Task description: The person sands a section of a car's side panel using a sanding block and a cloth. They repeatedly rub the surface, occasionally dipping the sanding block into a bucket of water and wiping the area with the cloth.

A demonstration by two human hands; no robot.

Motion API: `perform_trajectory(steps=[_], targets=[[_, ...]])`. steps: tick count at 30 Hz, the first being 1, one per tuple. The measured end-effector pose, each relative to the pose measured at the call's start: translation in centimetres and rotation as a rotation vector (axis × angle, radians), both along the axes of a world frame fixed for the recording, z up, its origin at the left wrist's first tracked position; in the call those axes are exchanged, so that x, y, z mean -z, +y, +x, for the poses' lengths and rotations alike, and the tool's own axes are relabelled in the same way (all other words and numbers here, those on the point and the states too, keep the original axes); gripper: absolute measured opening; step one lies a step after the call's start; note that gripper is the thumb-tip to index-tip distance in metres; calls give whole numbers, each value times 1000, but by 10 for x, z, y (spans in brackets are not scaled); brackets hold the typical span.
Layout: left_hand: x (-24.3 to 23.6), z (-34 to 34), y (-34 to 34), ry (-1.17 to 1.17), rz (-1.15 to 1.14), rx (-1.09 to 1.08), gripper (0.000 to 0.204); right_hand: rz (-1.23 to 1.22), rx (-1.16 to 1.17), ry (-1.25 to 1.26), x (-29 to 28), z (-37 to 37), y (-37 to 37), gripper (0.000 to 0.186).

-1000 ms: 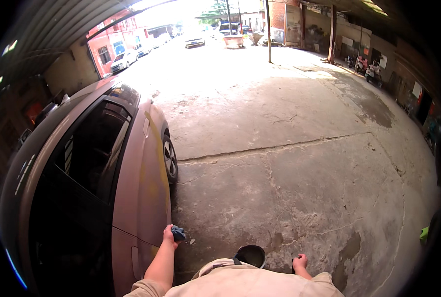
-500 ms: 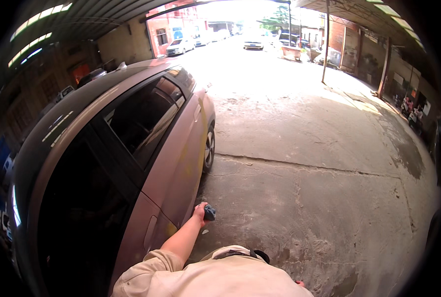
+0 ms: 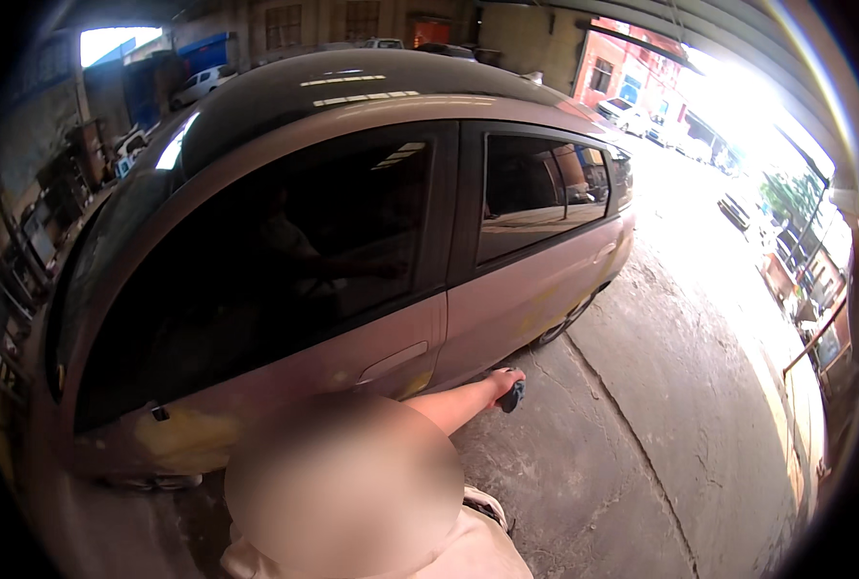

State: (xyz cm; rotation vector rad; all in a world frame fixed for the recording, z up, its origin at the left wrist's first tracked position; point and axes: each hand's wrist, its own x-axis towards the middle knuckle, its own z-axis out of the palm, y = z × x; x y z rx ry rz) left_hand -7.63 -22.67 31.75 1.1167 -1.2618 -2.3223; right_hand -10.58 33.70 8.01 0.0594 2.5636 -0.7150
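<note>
My left hand (image 3: pixel 499 382) grips a dark blue-grey pad or cloth (image 3: pixel 513 396), with my bare forearm stretched out beside the lower doors of a pinkish car (image 3: pixel 506 289). Yellowish patches (image 3: pixel 183 434) mark the car's door panels, and its side windows (image 3: pixel 285 270) are dark, with a reflection of a person in the front one. A blurred oval covers part of my body in the lower middle. I cannot see my right hand.
Cracked concrete floor (image 3: pixel 632 386) runs alongside the car, with a long groove across it. Assorted items (image 3: pixel 39 232) line the wall at the left, a white car (image 3: pixel 198 85) stands behind, and a bright opening at the right shows parked cars and posts (image 3: pixel 796 261).
My view has swung left toward the car's side, which now spans much of the picture. My left hand still holds the dark item; my right hand has left the view.
</note>
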Motion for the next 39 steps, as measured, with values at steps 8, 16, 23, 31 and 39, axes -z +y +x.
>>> perform_trajectory(steps=[8,16,23,31,39], targets=[[-86,24,-68,-44,-446,-34,22,89,-113,-73,90,4,91,25],[-232,112,-127,-570,-1454,145,46,-289,194,-337,46,22,42,17],[-233,139,-158,-591,-1992,469,32,-444,331,-228,25,45,-78,43],[-166,129,-221,-475,-2345,872,44,-536,-187,-33,-36,53,-309,69],[-93,124,-246,-385,-2397,1172,37,-914,-266,27,-64,100,-562,70]])
